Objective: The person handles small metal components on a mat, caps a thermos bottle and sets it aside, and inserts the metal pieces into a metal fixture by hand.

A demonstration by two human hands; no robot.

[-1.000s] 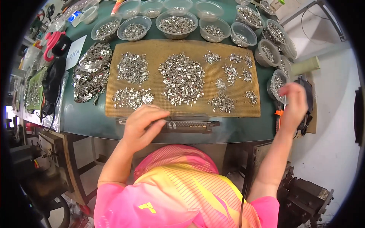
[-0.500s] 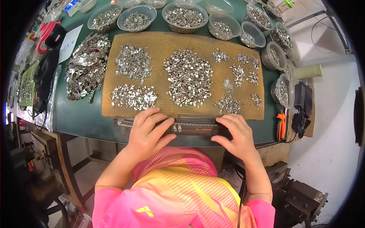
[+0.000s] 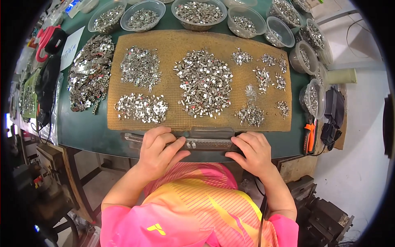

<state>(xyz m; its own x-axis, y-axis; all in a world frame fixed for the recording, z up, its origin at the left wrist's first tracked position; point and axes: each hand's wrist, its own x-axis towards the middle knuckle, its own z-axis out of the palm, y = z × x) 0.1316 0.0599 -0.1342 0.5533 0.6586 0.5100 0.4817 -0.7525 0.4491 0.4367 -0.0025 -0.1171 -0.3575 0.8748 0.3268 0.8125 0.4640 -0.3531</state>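
At the table's front edge lies a long, dark, narrow jig (image 3: pixel 212 145) with a row of small metal links in its channel. My left hand (image 3: pixel 158 152) grips its left part, fingers over the top and thumb along the near side. A couple of bright silver pieces (image 3: pixel 191 145) sit in the channel just beside those fingertips. Over the right part, my right hand (image 3: pixel 255 154) is closed the same way, covering that end. Behind the jig, a tan ribbed mat (image 3: pixel 166 45) bears loose metal pieces, including a large central pile (image 3: pixel 203 84) of small links.
Clear plastic bowls (image 3: pixel 199 16) of metal parts line the far and right sides. A heap of metal link bands (image 3: pixel 91 68) lies left of the mat. Orange-handled pliers (image 3: pixel 309 136) and a black power adapter (image 3: pixel 333 107) are at the right edge.
The view has shifted slightly, so the mat and bowls appear a little larger. Both hands stay on the jig, with the right hand slightly farther left in the picture.
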